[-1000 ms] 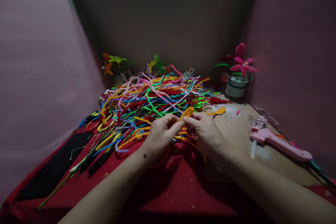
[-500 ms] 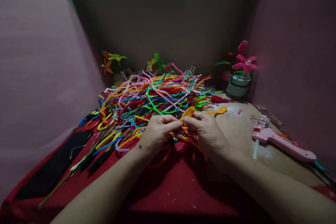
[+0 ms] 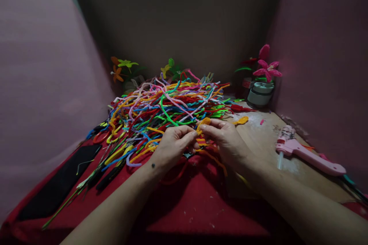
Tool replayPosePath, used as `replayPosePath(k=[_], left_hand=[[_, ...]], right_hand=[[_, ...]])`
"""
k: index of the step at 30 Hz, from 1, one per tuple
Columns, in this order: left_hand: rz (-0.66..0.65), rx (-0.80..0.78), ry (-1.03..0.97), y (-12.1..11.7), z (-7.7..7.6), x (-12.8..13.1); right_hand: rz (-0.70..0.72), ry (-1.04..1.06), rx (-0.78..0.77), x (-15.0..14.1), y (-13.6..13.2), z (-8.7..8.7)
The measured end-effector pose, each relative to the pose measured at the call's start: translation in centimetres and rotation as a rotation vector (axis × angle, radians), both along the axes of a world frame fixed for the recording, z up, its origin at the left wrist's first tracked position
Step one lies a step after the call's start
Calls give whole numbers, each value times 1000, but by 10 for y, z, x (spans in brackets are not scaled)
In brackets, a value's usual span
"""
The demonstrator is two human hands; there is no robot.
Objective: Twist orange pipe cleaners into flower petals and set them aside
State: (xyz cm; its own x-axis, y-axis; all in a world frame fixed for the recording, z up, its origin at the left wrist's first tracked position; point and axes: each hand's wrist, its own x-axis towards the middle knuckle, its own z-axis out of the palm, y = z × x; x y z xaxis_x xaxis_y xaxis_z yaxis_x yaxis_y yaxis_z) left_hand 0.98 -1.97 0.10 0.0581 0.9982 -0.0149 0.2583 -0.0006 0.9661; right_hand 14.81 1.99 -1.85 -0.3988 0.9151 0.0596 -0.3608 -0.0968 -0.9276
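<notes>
Pinching one orange loop (image 3: pixel 203 123), left hand (image 3: pixel 176 142) and right hand (image 3: pixel 227 136) share a closed grip, the red label (image 3: pixel 246 83) illegible.

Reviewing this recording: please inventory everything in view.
fuzzy wires: uncountable, multicoloured, heaped mid-table
held piece: one, orange, at centre
petal shape: one, orange, on board
board: one, brown, right
glue gun: one, pink, on board
jar: one, grey, back right
flowers: several, orange, yellow, pink, along back
thin stems: several, green, left
flat item: one, black, left
cloth: one, red, beneath
side walls: two, pinkish, both sides
left hand and right hand: two, bare, centre
</notes>
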Motion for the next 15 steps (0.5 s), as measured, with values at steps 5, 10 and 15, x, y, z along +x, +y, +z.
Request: replayPosePath(k=[5,10,15], left_hand=[[-78,-24,-59,-1,0,-1],[-109,-96,-113,-1,0,1],[-80,-107,-75,-1,0,5]], right_hand=[[1,-14,-6,0,0,1],[83,7,-1,0,-1,-2],[16,-34,99,1,1,-7]])
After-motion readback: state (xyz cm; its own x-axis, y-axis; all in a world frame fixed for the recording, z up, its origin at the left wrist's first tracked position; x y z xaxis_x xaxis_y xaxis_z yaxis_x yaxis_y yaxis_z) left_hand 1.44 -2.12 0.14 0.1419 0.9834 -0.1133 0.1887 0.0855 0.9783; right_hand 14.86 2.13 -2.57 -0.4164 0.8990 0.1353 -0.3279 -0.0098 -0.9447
